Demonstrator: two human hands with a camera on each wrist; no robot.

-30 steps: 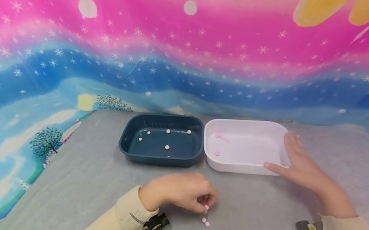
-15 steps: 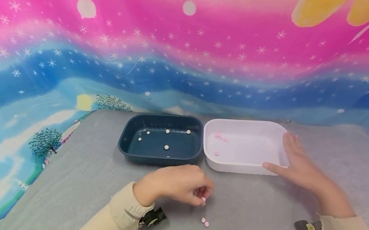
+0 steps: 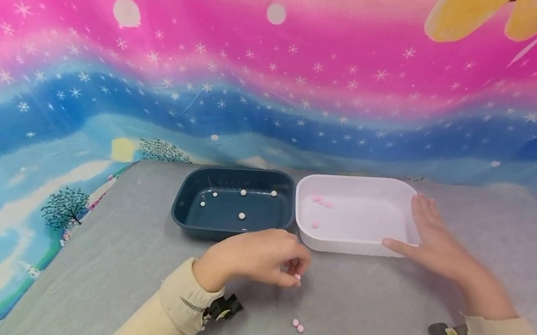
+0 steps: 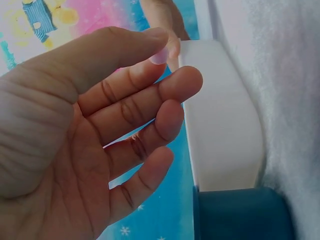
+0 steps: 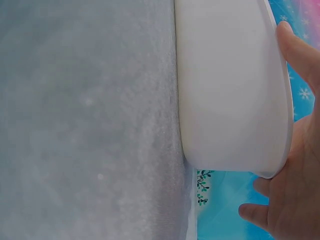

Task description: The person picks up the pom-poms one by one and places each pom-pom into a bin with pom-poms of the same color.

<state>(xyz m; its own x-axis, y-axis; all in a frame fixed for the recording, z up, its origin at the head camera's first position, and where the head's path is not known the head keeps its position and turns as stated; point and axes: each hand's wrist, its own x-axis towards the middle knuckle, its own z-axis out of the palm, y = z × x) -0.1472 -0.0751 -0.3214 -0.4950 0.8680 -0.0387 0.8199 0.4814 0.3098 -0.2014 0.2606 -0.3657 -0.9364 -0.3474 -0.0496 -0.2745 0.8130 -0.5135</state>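
Note:
My left hand point(image 3: 256, 257) pinches a small round pink bead point(image 4: 159, 56) between thumb and index finger, held above the grey cloth in front of the two trays. Its other fingers are loosely bent in the left wrist view. My right hand point(image 3: 439, 246) lies against the right end of the white tray point(image 5: 230, 100), thumb spread along the near rim and fingers straight. Several pink beads point(image 3: 315, 224) lie in that tray's left part. Two more pink beads point(image 3: 295, 322) sit side by side on the cloth, below the left hand.
A dark blue tray point(image 3: 201, 232) stands against the white one on its left, with several white beads point(image 3: 241, 216) scattered inside. Grey cloth point(image 3: 353, 330) covers the table. Behind it hangs a colourful snowflake backdrop point(image 3: 284, 75).
My left hand has lifted away from the two loose pink beads, moving slightly left and toward the trays with the pinched bead. My right hand has stayed at the white tray.

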